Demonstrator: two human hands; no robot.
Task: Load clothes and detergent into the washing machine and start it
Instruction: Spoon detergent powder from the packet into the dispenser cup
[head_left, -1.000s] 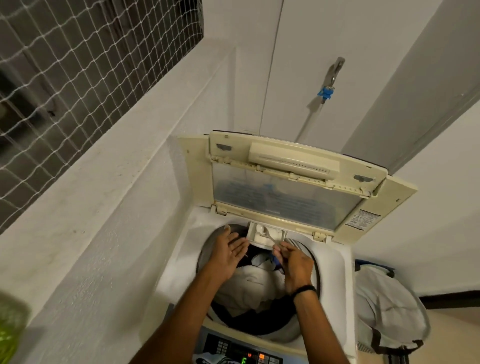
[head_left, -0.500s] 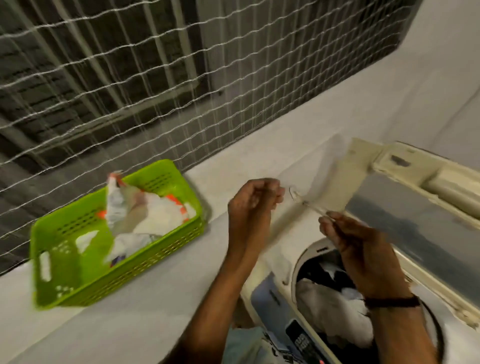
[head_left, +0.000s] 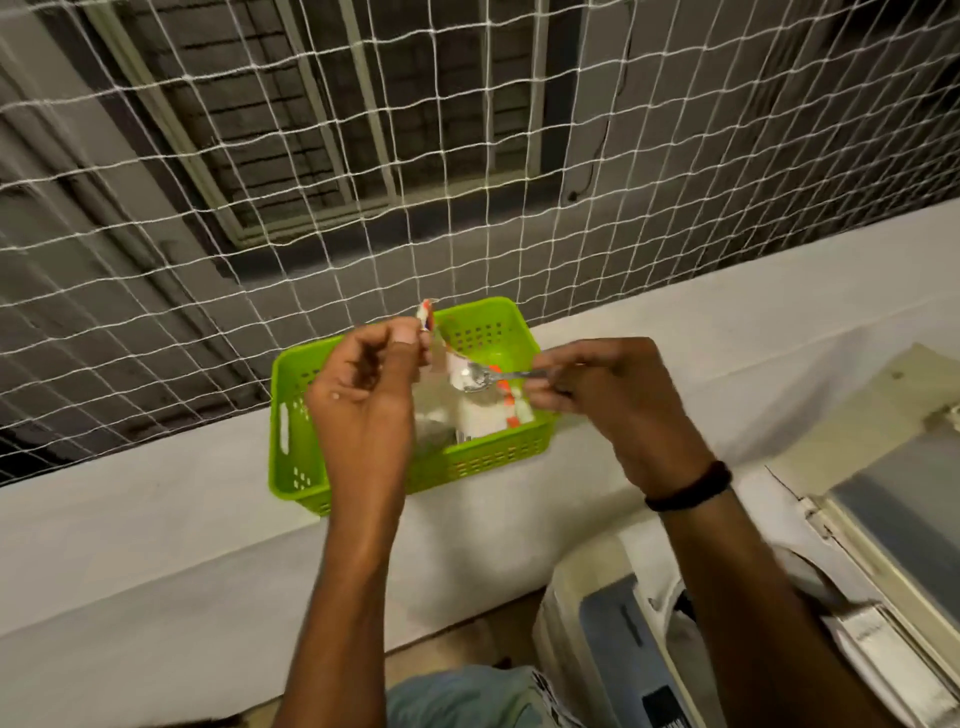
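The left hand (head_left: 363, 395) pinches the top of the soap packet (head_left: 480, 418), which sits in the green basket (head_left: 291, 415). The right hand (head_left: 597, 384) holds a spoon (head_left: 470, 379) just above it. It should scoop slowly, with the spoon flat.

Dim, soft, wide-angle edge bending

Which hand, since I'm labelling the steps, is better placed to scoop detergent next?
Right. The right hand holds the spoon, its bowl over the packet in the green basket. The left hand only pinches that packet at its top edge, steadying it.
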